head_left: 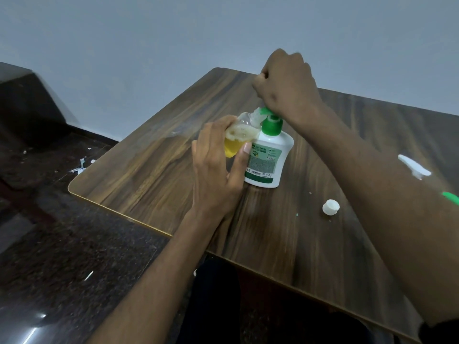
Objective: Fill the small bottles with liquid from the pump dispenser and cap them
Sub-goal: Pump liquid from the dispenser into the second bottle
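Note:
A white pump dispenser with a green pump head and green label stands on the wooden table. My right hand, fingers curled into a fist, presses down on the pump head. My left hand grips a small clear bottle, tilted with its mouth at the green nozzle. The bottle holds yellow liquid with foam on top. A white bottle cap lies loose on the table to the right.
At the right edge, partly hidden behind my right forearm, lie a white object and a green object. Dark speckled floor with paper scraps lies left of the table. A grey wall stands behind.

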A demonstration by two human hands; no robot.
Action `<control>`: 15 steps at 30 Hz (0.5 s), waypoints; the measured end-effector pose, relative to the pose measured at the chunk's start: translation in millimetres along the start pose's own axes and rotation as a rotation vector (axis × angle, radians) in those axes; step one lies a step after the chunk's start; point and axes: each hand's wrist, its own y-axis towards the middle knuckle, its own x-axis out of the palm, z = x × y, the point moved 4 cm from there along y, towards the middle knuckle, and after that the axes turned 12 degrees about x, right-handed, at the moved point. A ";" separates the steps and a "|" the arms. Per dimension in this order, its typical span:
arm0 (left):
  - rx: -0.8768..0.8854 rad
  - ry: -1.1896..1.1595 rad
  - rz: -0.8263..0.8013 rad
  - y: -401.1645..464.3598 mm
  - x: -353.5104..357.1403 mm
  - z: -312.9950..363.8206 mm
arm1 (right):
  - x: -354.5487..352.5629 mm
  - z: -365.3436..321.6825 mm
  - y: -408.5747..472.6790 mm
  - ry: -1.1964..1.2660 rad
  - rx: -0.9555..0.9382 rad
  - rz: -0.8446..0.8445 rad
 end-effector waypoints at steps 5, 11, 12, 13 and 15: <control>0.007 0.004 0.000 0.5 -1.4 2.8 | -8.8 -4.6 -1.5 0.012 0.005 0.022; 0.027 0.017 -0.011 1.8 -0.3 3.2 | -8.8 -5.0 -4.3 0.004 0.008 -0.001; 0.029 0.020 -0.012 1.4 -0.3 3.2 | -10.5 -5.3 -4.7 0.010 0.009 0.010; 0.032 0.022 -0.014 1.3 -0.4 2.9 | -11.6 -5.3 -5.1 0.015 0.011 0.019; 0.032 0.023 -0.016 1.1 -1.1 2.0 | -11.5 -5.2 -7.4 0.018 0.013 0.007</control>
